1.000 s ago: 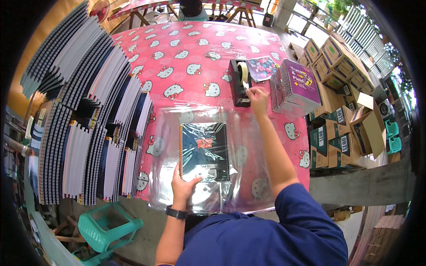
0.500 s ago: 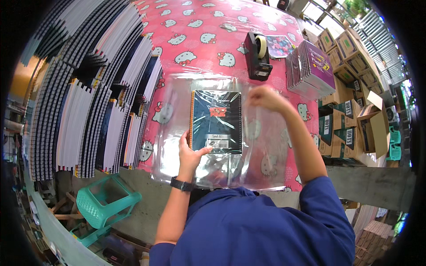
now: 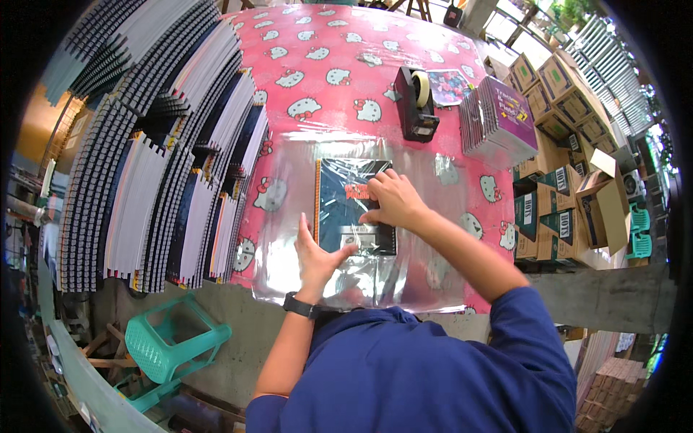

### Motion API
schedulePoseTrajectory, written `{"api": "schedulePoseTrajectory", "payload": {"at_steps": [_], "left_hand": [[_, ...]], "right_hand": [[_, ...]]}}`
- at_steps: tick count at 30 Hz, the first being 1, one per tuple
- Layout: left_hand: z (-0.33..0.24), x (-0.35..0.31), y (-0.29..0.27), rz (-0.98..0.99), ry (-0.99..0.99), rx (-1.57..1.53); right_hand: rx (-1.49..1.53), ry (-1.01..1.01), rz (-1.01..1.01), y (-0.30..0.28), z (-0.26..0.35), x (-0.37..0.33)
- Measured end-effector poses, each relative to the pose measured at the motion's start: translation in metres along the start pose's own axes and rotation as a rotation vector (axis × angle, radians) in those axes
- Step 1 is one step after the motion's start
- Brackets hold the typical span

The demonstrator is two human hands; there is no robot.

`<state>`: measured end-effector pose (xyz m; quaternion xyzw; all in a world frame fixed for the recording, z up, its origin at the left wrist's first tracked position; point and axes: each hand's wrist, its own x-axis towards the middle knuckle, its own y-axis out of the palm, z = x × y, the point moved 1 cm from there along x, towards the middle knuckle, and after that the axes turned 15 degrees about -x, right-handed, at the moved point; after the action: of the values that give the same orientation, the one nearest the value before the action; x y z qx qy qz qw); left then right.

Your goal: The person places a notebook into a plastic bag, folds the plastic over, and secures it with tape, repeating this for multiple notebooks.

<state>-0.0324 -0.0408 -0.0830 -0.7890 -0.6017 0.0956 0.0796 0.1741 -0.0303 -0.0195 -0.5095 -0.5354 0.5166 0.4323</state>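
Both hands lay flat and apart on the dark spiral notebook [image 3: 354,206], which sat mid-table on the clear plastic sheet [image 3: 426,267], the left hand [image 3: 317,256] at its near corner, the right hand [image 3: 393,202] on the cover; stiff and light, I'd judge, the film slippery, best pinned at the edges.

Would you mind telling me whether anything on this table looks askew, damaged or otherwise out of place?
Nothing stands out. The dark notebook lies square on the clear plastic sheet, both hands on it; the tape dispenser and purple notebook stack stand upright behind.
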Motion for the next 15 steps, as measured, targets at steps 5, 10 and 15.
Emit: {"api": "schedulePoseTrajectory", "payload": {"at_steps": [5, 10, 15], "left_hand": [[0.0, 0.008, -0.012, 0.184, 0.018, -0.09], [-0.003, 0.006, -0.016, 0.156, -0.003, -0.065], [-0.013, -0.034, 0.006, 0.187, 0.072, -0.069]], "right_hand": [[0.46, 0.391, -0.557, 0.044, -0.082, 0.021], [0.422, 0.96, -0.645, 0.055, -0.185, 0.061], [0.527, 0.998, -0.158, 0.049, -0.206, 0.083]]}}
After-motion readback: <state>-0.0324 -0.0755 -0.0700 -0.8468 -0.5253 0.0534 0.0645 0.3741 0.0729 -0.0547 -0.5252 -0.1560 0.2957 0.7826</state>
